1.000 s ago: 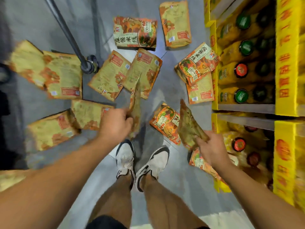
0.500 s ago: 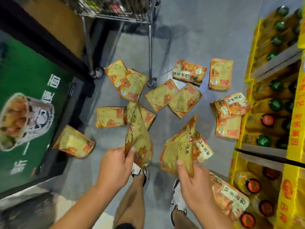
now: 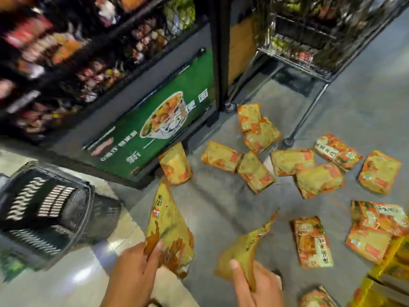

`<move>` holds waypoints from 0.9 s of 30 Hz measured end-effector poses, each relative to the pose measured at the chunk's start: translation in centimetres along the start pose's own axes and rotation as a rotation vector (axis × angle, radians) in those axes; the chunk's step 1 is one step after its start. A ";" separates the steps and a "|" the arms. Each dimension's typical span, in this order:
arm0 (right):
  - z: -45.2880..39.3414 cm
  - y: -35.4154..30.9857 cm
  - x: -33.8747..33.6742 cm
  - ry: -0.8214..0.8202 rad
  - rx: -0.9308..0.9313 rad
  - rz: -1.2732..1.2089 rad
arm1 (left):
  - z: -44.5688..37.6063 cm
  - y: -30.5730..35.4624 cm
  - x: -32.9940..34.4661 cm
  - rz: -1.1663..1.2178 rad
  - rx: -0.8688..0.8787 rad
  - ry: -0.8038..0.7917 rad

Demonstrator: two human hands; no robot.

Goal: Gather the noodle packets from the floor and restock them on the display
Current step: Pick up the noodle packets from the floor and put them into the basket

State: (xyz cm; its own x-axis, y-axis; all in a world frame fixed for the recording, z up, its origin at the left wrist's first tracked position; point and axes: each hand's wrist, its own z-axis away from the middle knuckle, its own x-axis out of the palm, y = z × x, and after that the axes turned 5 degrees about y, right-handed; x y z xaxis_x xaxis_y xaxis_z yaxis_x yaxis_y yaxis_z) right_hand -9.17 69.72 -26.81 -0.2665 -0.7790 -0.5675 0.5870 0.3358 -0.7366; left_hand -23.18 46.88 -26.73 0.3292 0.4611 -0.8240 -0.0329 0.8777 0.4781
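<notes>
My left hand (image 3: 135, 271) grips a yellow-orange noodle packet (image 3: 170, 229) by its lower edge, held upright above the floor. My right hand (image 3: 256, 284) pinches a second noodle packet (image 3: 245, 247) that points up and to the right. Several more packets lie scattered on the grey floor ahead and to the right, such as one (image 3: 176, 165) leaning against the green panel, one (image 3: 254, 171) in the middle and one (image 3: 313, 241) near my right hand.
A black plastic shopping basket (image 3: 44, 209) stands on the floor at the left. A dark display shelf with a green noodle poster (image 3: 155, 134) rises ahead. A wire rack (image 3: 294, 60) on thin legs stands behind the packets. A yellow shelf edge (image 3: 389, 271) is at bottom right.
My view has swung left and up, from the yellow bottle shelf toward the dark display and basket. Both hands keep their packets and have lifted them away from the floor.
</notes>
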 end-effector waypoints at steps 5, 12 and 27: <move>4.3 -8.6 9.8 -0.036 -0.068 -0.001 | 1.1 -10.8 -9.2 0.003 -0.081 -0.058; 8.3 -18.3 24.3 -0.188 -0.166 -0.018 | 1.5 -24.1 -20.1 -0.034 -0.232 -0.032; 7.6 -31.1 41.5 -0.395 -0.427 0.087 | -5.6 -40.6 -28.9 0.066 -0.324 0.218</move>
State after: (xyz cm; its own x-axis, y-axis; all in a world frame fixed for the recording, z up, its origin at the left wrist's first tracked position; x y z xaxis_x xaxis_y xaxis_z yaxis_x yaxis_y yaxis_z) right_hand -32.65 22.95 -24.64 0.1218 -0.8496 -0.5132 0.2125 0.5274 -0.8226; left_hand -36.61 -1.30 -24.05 0.1091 0.5039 -0.8569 -0.3546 0.8250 0.4400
